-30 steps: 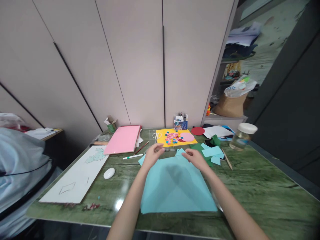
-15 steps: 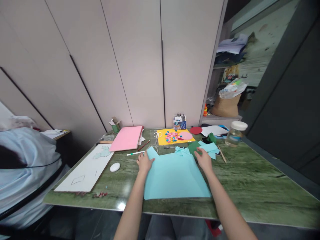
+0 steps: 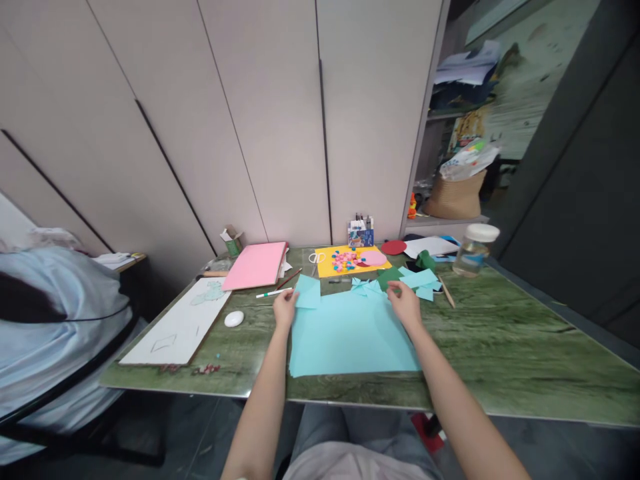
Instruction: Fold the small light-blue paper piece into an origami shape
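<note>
A large light-blue paper sheet (image 3: 350, 340) lies flat in front of me on the table. At its upper left corner my left hand (image 3: 284, 309) is closed on the edge of a small light-blue paper square (image 3: 309, 291), which overlaps the sheet's corner. By the upper right corner of the sheet is my right hand (image 3: 405, 305), its fingers bent and slightly apart, with nothing visible held. Folded light-blue paper pieces (image 3: 367, 288) sit along the sheet's top edge. More light-blue pieces (image 3: 424, 280) and green paper (image 3: 389, 277) lie just beyond my right hand.
On the left are a white board (image 3: 175, 327), a white oval object (image 3: 234, 319) and a pink folder (image 3: 256, 265). Behind lie scissors (image 3: 317, 258) and yellow paper (image 3: 325, 267) with small pink and blue pieces. A lidded jar (image 3: 473, 252) stands right. A person (image 3: 65, 320) sits at left.
The small light-blue square has turned and come down over the large sheet's upper left corner with my left hand. My right hand stays near the right corner. The view has tilted slightly.
</note>
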{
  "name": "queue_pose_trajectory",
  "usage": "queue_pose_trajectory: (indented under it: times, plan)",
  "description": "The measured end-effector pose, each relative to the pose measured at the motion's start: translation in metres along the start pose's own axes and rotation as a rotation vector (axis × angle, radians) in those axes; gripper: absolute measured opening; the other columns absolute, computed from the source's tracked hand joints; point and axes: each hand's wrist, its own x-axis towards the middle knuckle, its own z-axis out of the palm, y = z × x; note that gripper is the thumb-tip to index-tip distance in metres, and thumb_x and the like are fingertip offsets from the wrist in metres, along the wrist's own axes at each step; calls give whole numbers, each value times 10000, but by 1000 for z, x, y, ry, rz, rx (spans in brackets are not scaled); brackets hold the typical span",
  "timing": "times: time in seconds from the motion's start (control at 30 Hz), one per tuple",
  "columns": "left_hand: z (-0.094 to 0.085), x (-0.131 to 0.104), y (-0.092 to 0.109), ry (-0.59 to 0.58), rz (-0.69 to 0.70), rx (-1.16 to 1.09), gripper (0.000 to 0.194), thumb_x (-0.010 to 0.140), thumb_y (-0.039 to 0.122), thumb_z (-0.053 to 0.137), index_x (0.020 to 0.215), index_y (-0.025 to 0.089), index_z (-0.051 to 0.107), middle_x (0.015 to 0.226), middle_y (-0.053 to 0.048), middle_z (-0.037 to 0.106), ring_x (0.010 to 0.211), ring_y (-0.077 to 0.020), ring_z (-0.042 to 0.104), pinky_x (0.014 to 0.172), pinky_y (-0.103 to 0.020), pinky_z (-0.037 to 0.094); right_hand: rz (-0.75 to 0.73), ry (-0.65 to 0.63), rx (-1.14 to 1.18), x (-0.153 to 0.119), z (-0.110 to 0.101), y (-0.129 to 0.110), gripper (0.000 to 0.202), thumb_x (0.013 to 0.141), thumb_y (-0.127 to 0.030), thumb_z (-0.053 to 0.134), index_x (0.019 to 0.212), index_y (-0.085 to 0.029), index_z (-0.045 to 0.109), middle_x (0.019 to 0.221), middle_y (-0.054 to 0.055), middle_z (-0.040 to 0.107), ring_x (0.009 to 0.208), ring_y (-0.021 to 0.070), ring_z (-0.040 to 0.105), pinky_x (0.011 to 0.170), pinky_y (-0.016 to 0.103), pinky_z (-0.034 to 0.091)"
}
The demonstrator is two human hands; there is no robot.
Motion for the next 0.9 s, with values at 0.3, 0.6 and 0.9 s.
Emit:
queue_pose_trajectory:
  times: [0.3, 0.6, 0.9]
  plan:
    - [45, -50, 35, -295, 36, -359, 283, 858, 306, 519, 1077, 129, 545, 1028, -74, 593, 858, -172, 595, 732, -362, 514, -63, -299, 381, -22, 9, -40, 432, 784, -480, 532, 1118, -210, 583, 881, 46, 666, 709, 181, 640, 660, 309, 486]
    - [57, -58, 58, -316, 75, -494, 207, 650, 282, 721, 805, 158, 664, 889, -59, 660, 915, -209, 564, 838, -323, 428, -114, -528, 473, -26, 8, -55, 348, 686, -439, 646, 907, -171, 664, 899, 63, 675, 827, 229, 604, 704, 318, 467]
    - [53, -67, 49, -626, -151, -672, 378, 625, 245, 679, 977, 115, 635, 742, -74, 661, 637, -168, 616, 654, -309, 478, -133, -587, 448, -20, 11, -47, 163, 638, -265, 646, 778, -185, 668, 918, 64, 663, 933, 249, 567, 874, 389, 401]
